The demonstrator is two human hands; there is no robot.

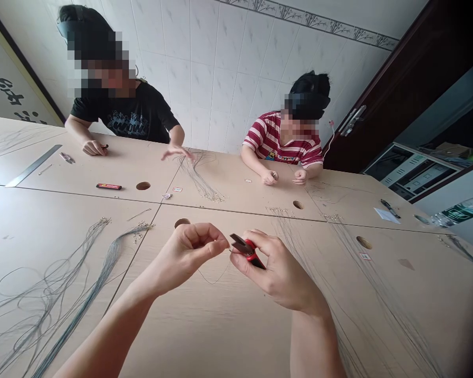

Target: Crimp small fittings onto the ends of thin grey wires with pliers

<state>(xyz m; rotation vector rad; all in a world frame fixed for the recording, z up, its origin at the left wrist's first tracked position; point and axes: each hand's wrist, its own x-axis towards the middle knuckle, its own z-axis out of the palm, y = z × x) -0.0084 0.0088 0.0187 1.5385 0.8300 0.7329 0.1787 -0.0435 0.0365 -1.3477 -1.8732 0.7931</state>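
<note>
My right hand [274, 268] is closed around red-handled pliers [250, 253], whose jaws stand apart and point up and left. Its thumb tip is close to my left fingertips. My left hand [191, 252] pinches the end of a thin cord [215, 283] between thumb and forefinger. The cord hangs in a shallow loop between both hands, above the table; any small part at its end is too tiny to make out. To the left lie a bundle of grey-green cords [98, 283] and a looser bundle of cords [59, 289], both with small metal ends.
More cords [287, 231] and another strand group [362, 268] lie to the right. Across the wooden table [220, 336] sit two co-workers, one handling cords [197, 178]. A metal ruler [35, 165], a red-black box [109, 186] and round holes [363, 242] are visible. A bottle [463, 210] lies far right.
</note>
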